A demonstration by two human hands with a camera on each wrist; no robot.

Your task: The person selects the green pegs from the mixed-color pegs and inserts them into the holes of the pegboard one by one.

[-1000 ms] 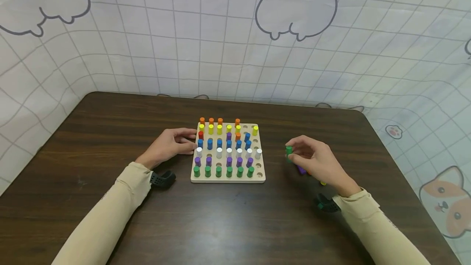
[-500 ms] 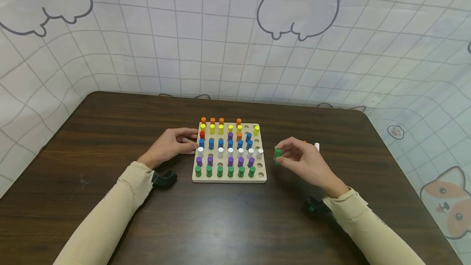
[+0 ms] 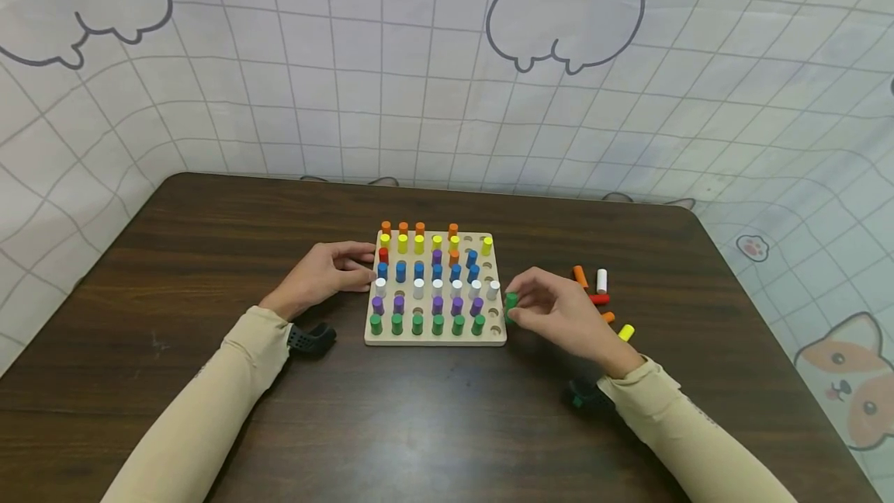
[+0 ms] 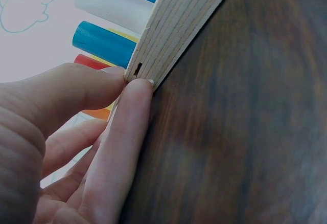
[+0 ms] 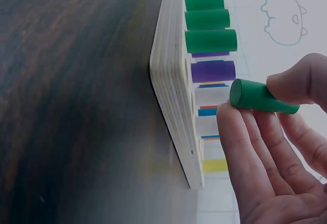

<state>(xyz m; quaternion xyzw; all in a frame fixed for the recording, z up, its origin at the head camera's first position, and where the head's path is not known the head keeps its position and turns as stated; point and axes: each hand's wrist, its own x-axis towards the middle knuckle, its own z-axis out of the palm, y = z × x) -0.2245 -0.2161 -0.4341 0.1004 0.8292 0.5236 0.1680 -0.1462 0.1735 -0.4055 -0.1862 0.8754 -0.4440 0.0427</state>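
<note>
On the table stands a pale wooden pegboard (image 3: 419,338) with rows of coloured pegs and some bare holes, mostly toward the right side. My left hand (image 3: 320,279) touches its left edge; in the left wrist view, the thumb and one straight finger (image 4: 134,106) meet the board's layered side. My right hand (image 3: 559,312) pinches a green peg (image 5: 253,97) between thumb and fingertips, just off the board's right edge. In the right wrist view this peg is close to a purple peg (image 5: 213,71) and the row of green pegs (image 5: 212,41).
Loose pegs lie right of the board behind my right hand: a white peg (image 3: 602,281), a red peg (image 3: 599,299), a yellow peg (image 3: 626,332) and two orange ones. A patterned cloth (image 3: 447,84) hangs behind the dark wooden table (image 3: 433,425).
My right hand has carried the green peg leftward from the loose pegs to the board's right edge, uncovering those pegs. The left hand stays at the board's left edge.
</note>
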